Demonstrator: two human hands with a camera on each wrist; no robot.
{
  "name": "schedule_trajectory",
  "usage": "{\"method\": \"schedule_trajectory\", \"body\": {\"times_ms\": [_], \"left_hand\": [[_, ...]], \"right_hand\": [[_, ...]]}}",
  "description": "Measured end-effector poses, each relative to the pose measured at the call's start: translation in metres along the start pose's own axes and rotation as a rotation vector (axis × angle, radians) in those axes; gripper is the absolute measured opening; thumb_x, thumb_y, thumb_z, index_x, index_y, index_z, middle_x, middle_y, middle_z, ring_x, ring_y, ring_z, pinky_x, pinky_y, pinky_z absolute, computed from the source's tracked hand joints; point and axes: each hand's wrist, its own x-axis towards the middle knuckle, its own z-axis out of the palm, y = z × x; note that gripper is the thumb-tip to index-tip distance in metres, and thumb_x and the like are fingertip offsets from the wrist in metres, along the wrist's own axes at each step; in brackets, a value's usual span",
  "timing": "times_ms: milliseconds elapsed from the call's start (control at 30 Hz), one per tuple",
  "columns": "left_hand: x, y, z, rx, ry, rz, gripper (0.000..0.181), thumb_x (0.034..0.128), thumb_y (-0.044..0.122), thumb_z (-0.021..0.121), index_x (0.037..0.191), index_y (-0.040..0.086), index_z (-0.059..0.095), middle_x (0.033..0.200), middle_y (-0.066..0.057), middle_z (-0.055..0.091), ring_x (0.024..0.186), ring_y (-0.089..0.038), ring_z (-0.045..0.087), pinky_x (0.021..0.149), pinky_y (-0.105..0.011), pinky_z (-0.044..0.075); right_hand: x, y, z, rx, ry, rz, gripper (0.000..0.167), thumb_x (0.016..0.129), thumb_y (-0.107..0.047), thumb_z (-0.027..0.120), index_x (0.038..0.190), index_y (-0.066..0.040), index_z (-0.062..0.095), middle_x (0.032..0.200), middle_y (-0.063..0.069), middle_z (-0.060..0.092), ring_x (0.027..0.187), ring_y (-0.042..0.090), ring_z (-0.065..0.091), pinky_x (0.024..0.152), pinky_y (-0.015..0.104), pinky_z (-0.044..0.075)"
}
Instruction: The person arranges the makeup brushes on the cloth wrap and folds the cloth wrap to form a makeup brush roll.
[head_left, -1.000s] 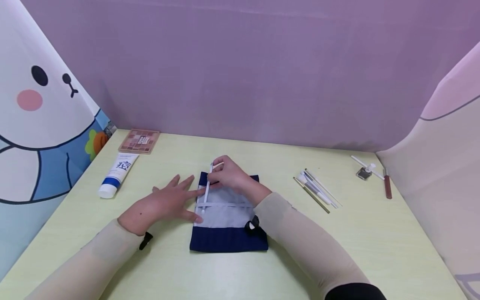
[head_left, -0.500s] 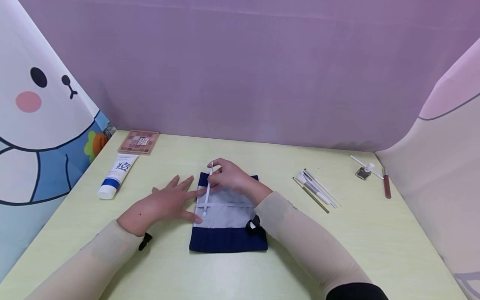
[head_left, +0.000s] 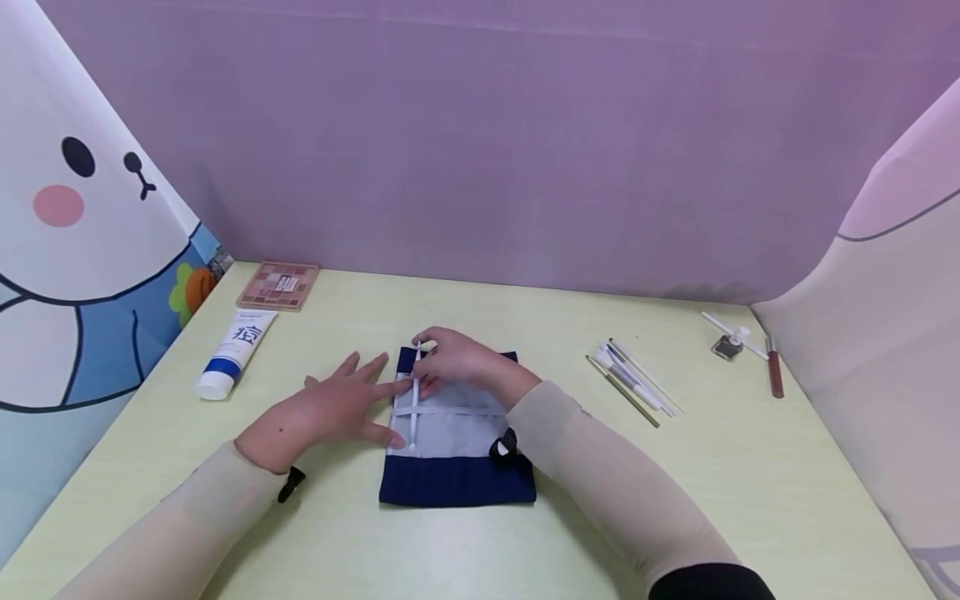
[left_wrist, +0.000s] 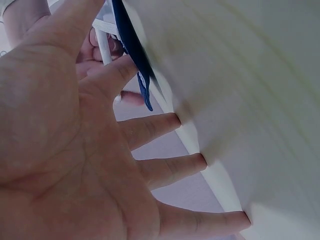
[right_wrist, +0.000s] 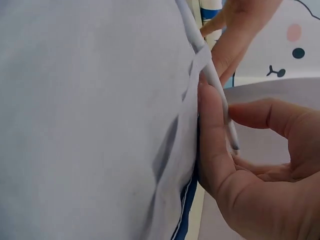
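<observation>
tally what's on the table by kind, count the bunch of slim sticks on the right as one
Flat pink checkered case: 1
White tube with blue band: 1
Navy and grey fabric holder: 1
Single thin white sticks: 2 (one in the right hand, one far right)
Bunch of slim sticks: 1
Small dark squarish object: 1
Slim red-brown-handled tool: 1
Total: 8

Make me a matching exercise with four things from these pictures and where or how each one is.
Things:
1. White stick
2. Left hand
3. Pink palette
4. Brown-handled tool

Places or states:
A. Spread, partly over the grey and navy cloth
B. Near the table's right edge
C. Pinched by the right hand
D. At the table's far left

Pairs: 1-C, 2-A, 3-D, 4-B
</observation>
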Motion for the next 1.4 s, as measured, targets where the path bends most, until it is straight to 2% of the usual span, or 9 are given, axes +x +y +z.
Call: {"method": "schedule_trajectory", "body": {"times_ms": [100,200,433,633,733,933,1100,1300,1400], "left_hand": [[0.001,0.0,0.0,0.005,-0.002,0.0,0.096,0.0827,0.077,0.075,0.164,0.037,0.042,0.18,-0.022,0.017,0.16,-0.065,0.011,0.095,-0.101,0.025],[0.001,0.0,0.0,0.01,-0.003,-0.001,0.096,0.0828,0.077,0.074,0.165,0.039,0.041,0.18,-0.022,0.017,0.16,-0.065,0.011,0.095,-0.1,0.025],[0.0,0.0,-0.001,0.002,-0.001,-0.003,0.096,0.0828,0.077,0.075,0.165,0.042,0.039,0.179,-0.022,0.018,0.16,-0.065,0.013,0.096,-0.1,0.024],[-0.001,-0.001,0.0,0.006,0.006,0.001,0.096,0.0827,0.078,0.074,0.165,0.042,0.04,0.179,-0.023,0.018,0.159,-0.066,0.013,0.096,-0.101,0.024],[-0.001,0.0,0.001,0.006,0.008,0.0,0.096,0.0823,0.078,0.074,0.164,0.042,0.04,0.179,-0.022,0.018,0.16,-0.065,0.013,0.096,-0.1,0.024],[-0.001,0.0,0.001,0.014,0.016,0.007,0.097,0.0821,0.079,0.073,0.165,0.043,0.039,0.18,-0.022,0.018,0.16,-0.065,0.013,0.095,-0.101,0.025],[-0.001,-0.001,0.001,0.01,0.012,0.009,0.097,0.0824,0.079,0.073,0.165,0.041,0.04,0.18,-0.021,0.017,0.161,-0.064,0.011,0.095,-0.101,0.025],[-0.002,-0.001,0.0,0.003,0.009,0.014,0.097,0.083,0.078,0.073,0.165,0.037,0.042,0.18,-0.021,0.017,0.161,-0.064,0.01,0.096,-0.101,0.025],[-0.002,-0.001,0.0,0.0,0.005,0.015,0.097,0.0832,0.078,0.073,0.165,0.035,0.043,0.18,-0.021,0.017,0.161,-0.063,0.01,0.096,-0.101,0.025]], "right_hand": [[-0.003,0.0,0.002,-0.028,0.008,-0.005,0.058,0.102,-0.004,0.065,0.155,-0.008,0.043,0.1,0.018,0.074,0.079,0.024,0.076,0.076,0.035,0.068],[-0.007,0.0,0.002,-0.084,0.042,-0.02,0.05,0.101,-0.007,0.07,0.147,-0.008,0.049,0.099,0.015,0.075,0.079,0.023,0.077,0.077,0.036,0.067],[-0.016,0.001,0.0,-0.275,0.111,-0.054,0.048,0.098,-0.02,0.078,0.139,-0.009,0.055,0.094,0.004,0.079,0.079,0.018,0.072,0.08,0.031,0.056],[-0.018,0.002,0.002,-0.306,0.13,-0.072,0.047,0.097,-0.021,0.079,0.135,-0.009,0.054,0.093,0.004,0.075,0.076,0.017,0.068,0.072,0.028,0.054],[-0.018,0.002,0.005,-0.34,0.154,-0.055,0.047,0.097,-0.023,0.079,0.135,-0.01,0.054,0.095,0.004,0.073,0.076,0.016,0.066,0.071,0.028,0.054],[-0.022,-0.003,0.009,-0.437,0.251,-0.016,0.053,0.097,-0.029,0.079,0.139,-0.011,0.052,0.109,0.004,0.07,0.092,0.018,0.067,0.084,0.035,0.057],[-0.024,-0.004,0.013,-0.462,0.229,-0.01,0.052,0.095,-0.032,0.082,0.133,-0.009,0.056,0.106,0.004,0.07,0.091,0.018,0.066,0.083,0.034,0.055],[-0.026,-0.002,0.02,-0.506,0.178,-0.018,0.035,0.1,-0.035,0.077,0.121,-0.01,0.065,0.103,0.0,0.073,0.086,0.015,0.065,0.075,0.028,0.053],[-0.028,-0.002,0.021,-0.523,0.169,-0.029,0.029,0.101,-0.039,0.074,0.112,-0.012,0.073,0.094,-0.002,0.073,0.077,0.012,0.064,0.069,0.026,0.051]]}}
